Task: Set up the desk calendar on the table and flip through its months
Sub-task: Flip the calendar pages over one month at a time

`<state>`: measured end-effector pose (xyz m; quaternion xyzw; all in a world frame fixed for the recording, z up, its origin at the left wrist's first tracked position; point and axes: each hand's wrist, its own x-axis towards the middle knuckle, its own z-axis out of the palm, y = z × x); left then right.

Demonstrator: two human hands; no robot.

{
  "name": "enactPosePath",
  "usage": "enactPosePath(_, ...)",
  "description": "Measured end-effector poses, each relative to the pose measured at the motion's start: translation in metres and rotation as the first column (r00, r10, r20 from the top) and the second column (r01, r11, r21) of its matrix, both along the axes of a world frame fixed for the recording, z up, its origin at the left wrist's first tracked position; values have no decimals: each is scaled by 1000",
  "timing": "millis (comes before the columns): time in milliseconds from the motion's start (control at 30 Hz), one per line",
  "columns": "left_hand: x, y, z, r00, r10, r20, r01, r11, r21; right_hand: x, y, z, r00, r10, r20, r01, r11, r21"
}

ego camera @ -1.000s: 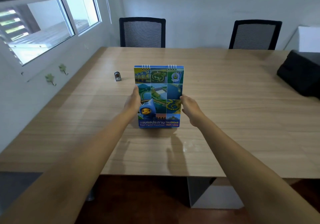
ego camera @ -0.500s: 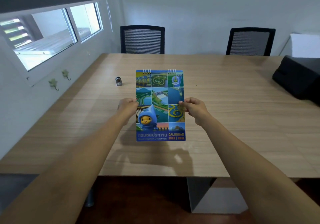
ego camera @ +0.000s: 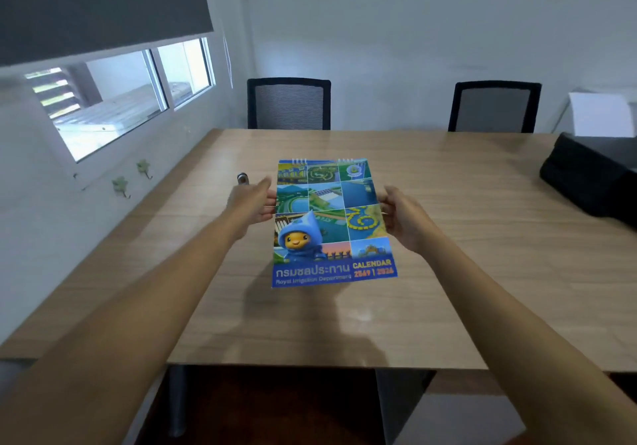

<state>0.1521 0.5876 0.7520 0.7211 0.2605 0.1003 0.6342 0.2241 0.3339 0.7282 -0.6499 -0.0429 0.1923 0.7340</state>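
Desk calendar [ego camera: 332, 224] pinched mid-edge by left hand [ego camera: 251, 203] and right hand [ego camera: 403, 217], above table [ego camera: 482, 237]. Judged light, stiff-backed; best held by side edges.

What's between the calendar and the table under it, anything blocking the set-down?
Nothing visible. The calendar is held by its side edges in the left hand and right hand, over bare table. The small dark object sits off to the left, the black bag far right.

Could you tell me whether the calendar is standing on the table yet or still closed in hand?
Closed, held: the calendar shows its cover, gripped at both edges above the table.
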Motion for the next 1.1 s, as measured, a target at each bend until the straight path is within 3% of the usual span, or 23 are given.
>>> enactPosePath(100,0,6,31,999,-7,38,6,999,40,2,-3,29,999,40,35,-45,988,147)
enactPosePath(200,7,6,52,993,-53,104,50,998,34,3,7,55,987,46,155,-65,991,121)
enactPosePath(300,19,0,64,984,-124,126,101,979,175,5,24,72,935,82,344,-51,994,-99)
enactPosePath(367,26,-3,66,983,-174,57,137,903,408,3,35,77,881,153,447,-8,951,-309)
enactPosePath(433,34,-4,62,978,-209,-3,168,781,602,8,45,75,828,258,498,45,854,-518)
enactPosePath(500,42,-3,54,958,-280,-61,242,676,696,22,51,63,784,399,475,112,662,-741)
enactPosePath(567,50,1,44,942,-292,-168,310,557,771,35,51,52,800,463,382,138,477,-868)
enactPosePath(633,59,3,36,925,-275,-261,366,470,803,43,48,42,813,462,356,163,406,-899)
enactPosePath(733,68,4,24,904,-272,-330,420,411,809,44,48,35,806,448,387,220,380,-899)
enactPosePath(867,72,2,12,920,-263,-289,385,475,792,49,54,28,804,405,436,268,408,-873)
enactPosePath(933,71,0,6,938,-248,-242,340,528,778,49,57,27,807,325,493,274,534,-800)
enactPosePath(1033,62,-6,-10,988,-127,-84,152,767,623,43,59,16,893,34,449,236,813,-531)
enactPosePath(1100,53,-13,-23,999,-28,-40,40,941,335,39,57,0,963,-84,258,182,904,-388)
